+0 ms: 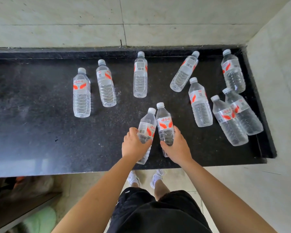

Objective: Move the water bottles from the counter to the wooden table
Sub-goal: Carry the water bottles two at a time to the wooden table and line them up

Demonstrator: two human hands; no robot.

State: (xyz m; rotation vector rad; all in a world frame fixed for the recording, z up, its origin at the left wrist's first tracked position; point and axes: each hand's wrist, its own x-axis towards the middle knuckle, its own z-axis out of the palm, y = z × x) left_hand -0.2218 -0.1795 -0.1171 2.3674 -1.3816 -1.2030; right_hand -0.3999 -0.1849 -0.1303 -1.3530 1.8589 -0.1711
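Several clear water bottles with white caps and red-and-white labels lie on a black stone counter (40,132). My left hand (134,145) grips one bottle (147,126) near the counter's front edge. Beside it, my right hand (176,147) grips a second bottle (164,121); the two bottles touch near their caps. Both are held around the lower body, caps pointing away from me. Other bottles lie loose: two at the middle left (81,95), one at centre back (140,76), and several clustered at the right (200,105).
The counter ends in a raised black rim (259,106) at the right and pale tiled walls (74,22) behind and to the right. Below the counter edge are my legs, white shoes (133,179), and bags (23,187) on the floor at left.
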